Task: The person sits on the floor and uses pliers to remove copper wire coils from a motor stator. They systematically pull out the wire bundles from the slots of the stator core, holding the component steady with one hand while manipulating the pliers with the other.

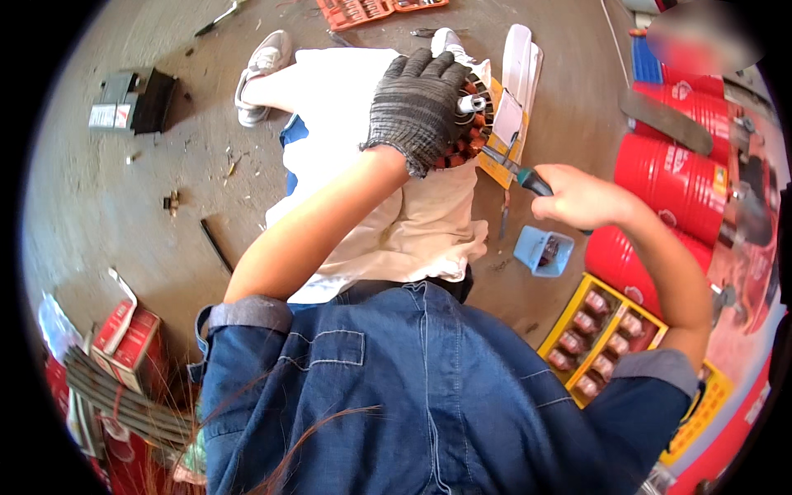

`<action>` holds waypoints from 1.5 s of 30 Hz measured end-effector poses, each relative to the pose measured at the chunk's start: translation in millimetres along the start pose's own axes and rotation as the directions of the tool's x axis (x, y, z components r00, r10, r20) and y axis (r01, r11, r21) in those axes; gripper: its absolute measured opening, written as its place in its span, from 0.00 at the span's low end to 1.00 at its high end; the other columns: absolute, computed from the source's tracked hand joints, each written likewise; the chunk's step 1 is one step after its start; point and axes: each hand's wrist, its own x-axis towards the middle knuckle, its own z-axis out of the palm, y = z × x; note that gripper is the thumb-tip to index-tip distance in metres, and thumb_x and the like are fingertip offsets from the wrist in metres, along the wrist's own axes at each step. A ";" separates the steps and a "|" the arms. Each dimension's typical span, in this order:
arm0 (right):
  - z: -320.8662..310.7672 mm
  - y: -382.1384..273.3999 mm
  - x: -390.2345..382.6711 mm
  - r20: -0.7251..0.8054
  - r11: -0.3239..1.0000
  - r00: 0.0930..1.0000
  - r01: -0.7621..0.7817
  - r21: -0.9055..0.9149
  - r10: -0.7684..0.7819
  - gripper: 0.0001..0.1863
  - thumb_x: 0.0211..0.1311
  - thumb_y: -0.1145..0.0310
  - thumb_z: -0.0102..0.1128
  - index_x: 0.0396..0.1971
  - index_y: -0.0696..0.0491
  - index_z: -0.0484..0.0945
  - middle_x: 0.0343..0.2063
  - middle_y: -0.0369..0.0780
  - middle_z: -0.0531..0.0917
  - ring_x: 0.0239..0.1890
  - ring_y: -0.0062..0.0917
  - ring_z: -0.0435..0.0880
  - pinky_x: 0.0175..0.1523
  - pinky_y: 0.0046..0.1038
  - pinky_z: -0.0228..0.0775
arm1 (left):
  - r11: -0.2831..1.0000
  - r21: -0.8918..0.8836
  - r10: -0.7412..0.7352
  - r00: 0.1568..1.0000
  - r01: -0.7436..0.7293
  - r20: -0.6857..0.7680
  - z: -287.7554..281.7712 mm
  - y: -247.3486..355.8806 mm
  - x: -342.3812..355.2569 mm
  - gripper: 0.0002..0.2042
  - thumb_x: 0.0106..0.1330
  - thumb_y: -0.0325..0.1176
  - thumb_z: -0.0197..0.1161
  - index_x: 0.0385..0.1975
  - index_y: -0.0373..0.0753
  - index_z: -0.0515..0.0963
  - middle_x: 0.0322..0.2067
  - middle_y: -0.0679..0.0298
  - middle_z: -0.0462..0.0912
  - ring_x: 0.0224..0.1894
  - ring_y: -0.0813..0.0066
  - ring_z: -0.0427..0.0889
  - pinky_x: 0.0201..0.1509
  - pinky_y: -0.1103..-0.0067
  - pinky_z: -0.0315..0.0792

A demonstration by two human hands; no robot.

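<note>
My left hand (414,107), in a dark grey knit glove, grips a ring of copper windings (464,147) over my lap, partly hiding it; a silver fitting (472,104) shows beside my fingers. My bare right hand (577,198) is closed on a screwdriver (532,181) with a green and black handle, whose shaft points into the ring's lower right side. A yellow flat piece (497,173) lies behind the ring, with a small white-topped item (508,115) on it. White cloth (371,231) covers my legs.
An orange tool case (375,10) lies ahead, a black battery (132,103) left. Red drums (664,186), a blue cup (536,247) and a yellow crate of small parts (602,338) are right. A red box (124,346) and hoses (111,388) sit lower left.
</note>
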 end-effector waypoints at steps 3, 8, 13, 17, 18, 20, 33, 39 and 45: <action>-6.8 5.4 6.7 0.040 0.998 0.999 0.019 -0.058 -0.017 0.13 0.48 0.67 0.54 0.33 0.58 0.73 0.23 0.40 0.77 0.28 0.26 0.75 0.36 0.31 0.69 | 0.997 -0.062 -0.035 0.992 0.043 0.125 -9.0 2.6 3.4 0.25 0.51 0.42 0.69 0.51 0.44 0.76 0.55 0.60 0.77 0.59 0.60 0.73 0.64 0.67 0.64; -19.8 -26.7 2.4 0.102 0.969 0.984 -0.120 -0.216 0.144 0.16 0.50 0.62 0.54 0.16 0.61 0.68 0.16 0.41 0.72 0.20 0.29 0.70 0.28 0.35 0.65 | 0.994 0.097 0.044 0.999 -0.044 0.010 -3.9 4.5 -10.9 0.25 0.55 0.43 0.66 0.53 0.42 0.75 0.54 0.60 0.76 0.60 0.59 0.71 0.65 0.63 0.62; -15.4 -26.3 -1.7 0.094 0.973 0.983 -0.139 -0.184 0.158 0.18 0.52 0.59 0.56 0.18 0.62 0.74 0.17 0.42 0.75 0.21 0.30 0.72 0.28 0.36 0.66 | 0.989 0.118 0.084 0.995 -0.089 0.046 -3.0 5.0 -7.6 0.25 0.54 0.43 0.66 0.52 0.41 0.75 0.55 0.58 0.76 0.61 0.58 0.70 0.66 0.63 0.61; -32.1 -40.0 1.9 0.137 0.927 0.954 -0.215 -0.307 0.267 0.20 0.53 0.57 0.58 0.24 0.64 0.81 0.23 0.45 0.81 0.25 0.32 0.78 0.31 0.36 0.70 | 0.994 0.070 0.075 0.990 -0.084 0.119 -1.0 6.0 -5.6 0.26 0.54 0.42 0.67 0.53 0.40 0.75 0.59 0.57 0.74 0.63 0.56 0.69 0.68 0.62 0.59; -26.7 -37.0 3.4 0.115 0.921 0.957 -0.220 -0.321 0.268 0.19 0.53 0.58 0.57 0.24 0.64 0.81 0.24 0.46 0.82 0.25 0.33 0.78 0.32 0.37 0.71 | 0.993 0.069 0.085 0.988 -0.094 0.130 0.0 4.9 -6.2 0.27 0.54 0.43 0.67 0.54 0.40 0.75 0.59 0.57 0.74 0.64 0.56 0.68 0.68 0.62 0.59; -13.2 -32.2 -1.9 0.033 0.905 0.979 -0.171 -0.389 0.199 0.17 0.53 0.62 0.55 0.26 0.64 0.80 0.27 0.48 0.83 0.27 0.38 0.80 0.35 0.40 0.73 | 0.992 0.077 0.087 0.984 -0.100 0.156 -1.5 3.3 -6.3 0.30 0.53 0.44 0.68 0.57 0.41 0.74 0.62 0.57 0.73 0.65 0.56 0.68 0.69 0.63 0.58; 148.8 54.1 124.9 -0.784 0.783 0.541 0.611 0.117 -0.305 0.23 0.48 0.66 0.64 0.43 0.59 0.69 0.34 0.53 0.79 0.39 0.52 0.79 0.43 0.45 0.70 | 0.992 -0.051 0.124 0.983 -0.118 0.134 -13.3 -10.5 2.5 0.27 0.53 0.45 0.69 0.53 0.41 0.78 0.56 0.53 0.78 0.60 0.51 0.74 0.65 0.64 0.67; 143.1 66.6 163.3 -0.836 0.648 0.334 0.761 -0.033 -0.435 0.24 0.46 0.64 0.66 0.42 0.59 0.70 0.35 0.52 0.79 0.39 0.51 0.78 0.42 0.44 0.70 | 0.990 -0.028 0.143 0.986 -0.141 0.090 -20.2 -0.5 8.7 0.22 0.54 0.41 0.68 0.48 0.39 0.81 0.50 0.53 0.81 0.54 0.54 0.79 0.60 0.66 0.71; 144.1 73.6 180.3 -0.888 0.647 0.142 0.736 -0.200 -0.436 0.23 0.45 0.63 0.69 0.40 0.57 0.71 0.31 0.47 0.78 0.36 0.46 0.79 0.40 0.40 0.72 | 0.971 0.023 0.235 0.972 -0.236 0.024 -15.5 -7.5 4.9 0.18 0.53 0.35 0.68 0.45 0.39 0.82 0.47 0.55 0.84 0.50 0.57 0.82 0.57 0.69 0.74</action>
